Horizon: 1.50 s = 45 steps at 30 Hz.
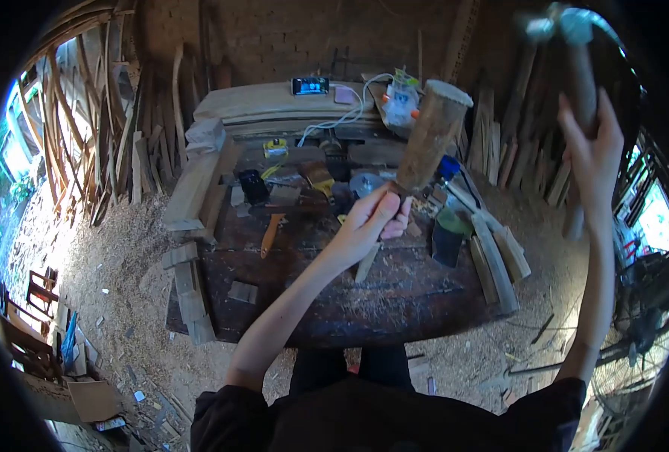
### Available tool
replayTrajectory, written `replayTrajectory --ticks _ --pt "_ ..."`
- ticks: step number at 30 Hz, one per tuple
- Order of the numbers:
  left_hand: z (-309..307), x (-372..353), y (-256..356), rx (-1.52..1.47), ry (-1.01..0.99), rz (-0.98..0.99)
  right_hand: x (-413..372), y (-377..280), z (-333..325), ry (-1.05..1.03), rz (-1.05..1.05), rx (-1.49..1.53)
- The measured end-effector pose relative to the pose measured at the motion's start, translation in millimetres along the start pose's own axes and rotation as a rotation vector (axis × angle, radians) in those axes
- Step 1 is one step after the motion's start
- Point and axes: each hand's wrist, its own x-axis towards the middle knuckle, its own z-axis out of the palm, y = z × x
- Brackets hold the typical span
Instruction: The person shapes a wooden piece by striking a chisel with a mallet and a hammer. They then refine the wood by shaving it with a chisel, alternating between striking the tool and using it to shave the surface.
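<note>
1. In L hand (368,224): fingers closed round narrow lower part of thick wooden piece (431,135), held above bench (312,301).
2. From L grip, bulk up & to R; long axis slanting same way. L hand nearer; R hand (597,158) well apart, off to R.
3. In R hand: fingers round handle of hammer-like tool (581,75), approx. upright, head at top, blurred; exact type unclear.
4. Re. wooden piece: roughly cylindrical, rough brown side, flat paler end.
5. On bench, dark & worn w/ shavings: orange-handled tool (271,236), dark cylindrical container (447,245), pale, straight-edged offcuts (493,260).
</note>
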Motion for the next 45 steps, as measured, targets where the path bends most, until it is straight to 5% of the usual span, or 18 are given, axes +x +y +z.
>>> replayTrajectory --ticks 2,4,6,9,14,16,18,19,22,25,26,28,35,36,38,40,41,45 --pt "-1 2 -4 -0.01 -0.039 0.008 1 -8 -5 -0.066 -0.048 0.123" --pt "-2 2 -6 -0.006 -0.073 0.006 4 3 -11 -0.138 -0.449 -0.093" --pt "-3 2 -5 0.001 -0.105 0.009 5 -11 -29 -0.234 -0.362 -0.236" --pt "-4 2 -6 0.025 -0.083 0.027 18 1 -42 -0.092 -0.38 0.03" --pt "-1 1 -8 0.045 -0.083 0.016 -9 5 -14 -0.049 -0.382 -0.073" --pt "-2 3 -7 0.062 -0.08 0.019 -2 10 -22 -0.205 -0.435 -0.224" --pt "-5 4 -5 0.043 -0.064 0.024 12 20 -22 -0.107 -0.362 -0.004" --pt "-6 3 -6 0.05 -0.052 0.011 11 -7 -35 -0.151 -0.152 -0.118" --pt "-5 4 -8 0.059 -0.079 0.021 7 1 -26 0.05 -0.154 -0.042" --pt "-2 4 -8 0.063 -0.059 0.01 -10 12 -9 -0.142 -0.494 -0.174" --pt "-3 5 -8 0.067 -0.061 0.008 -9 5 -14 -0.139 -0.49 -0.173" --pt "-6 5 -9 0.033 -0.043 0.01 -4 -7 -30 -0.271 -0.063 0.074" --pt "-1 3 -9 0.056 -0.077 0.014 -20 7 -16 -0.081 -0.4 -0.035" --pt "-2 5 -8 0.061 -0.08 0.016 -17 13 -17 -0.153 -0.371 -0.158" --pt "-6 6 -9 0.01 -0.053 0.018 3 14 -24 -0.096 -0.335 0.062" --pt "-6 6 -11 0.024 -0.062 0.026 8 -87 -63 -0.206 0.037 0.07" --pt "-6 5 -11 0.022 -0.081 0.026 6 -77 -59 -0.21 0.036 0.068" --pt "-2 4 -10 0.04 -0.094 0.028 -14 17 -25 -0.033 -0.417 -0.088"
